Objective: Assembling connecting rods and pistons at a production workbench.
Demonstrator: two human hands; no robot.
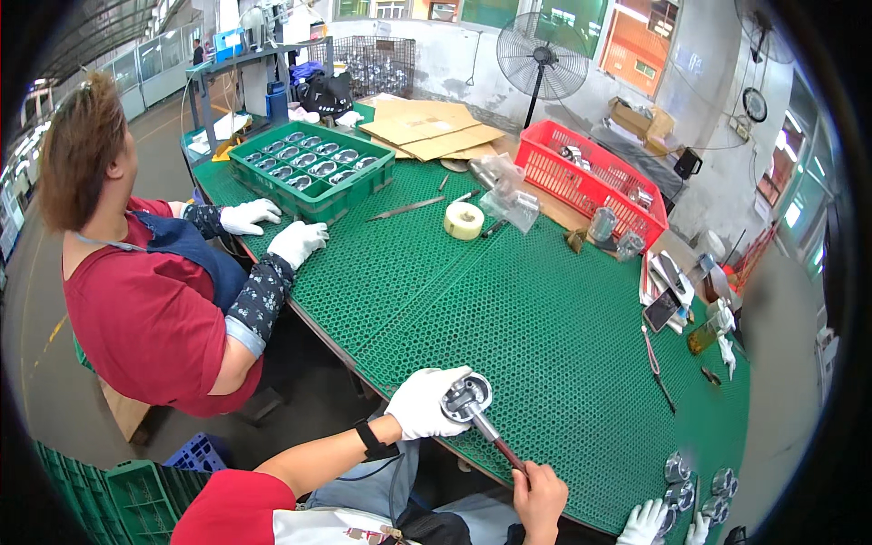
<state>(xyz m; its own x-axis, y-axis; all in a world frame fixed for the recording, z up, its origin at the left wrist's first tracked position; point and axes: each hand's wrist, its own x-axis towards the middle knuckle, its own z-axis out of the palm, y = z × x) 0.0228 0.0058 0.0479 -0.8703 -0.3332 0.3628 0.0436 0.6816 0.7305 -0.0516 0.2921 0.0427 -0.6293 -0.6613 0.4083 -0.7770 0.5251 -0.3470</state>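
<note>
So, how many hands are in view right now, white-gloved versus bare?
White-gloved hands: 5
Bare hands: 1
Total: 6

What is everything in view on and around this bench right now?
mat: one, green, covering the bench
tray: one, green, far left, holding metal cups
basket: one, red, far right
tape roll: one, pale, mid-bench
cardboard sheets: several, brown, far edge
fan: one, black, back wall
co-workers: two, red tops, left; nearer one holds a silvery piston
metal parts: about four, silvery, near right corner
left hand: white-gloved, beside metal parts
right hand: white-gloved, bottom edge
</note>
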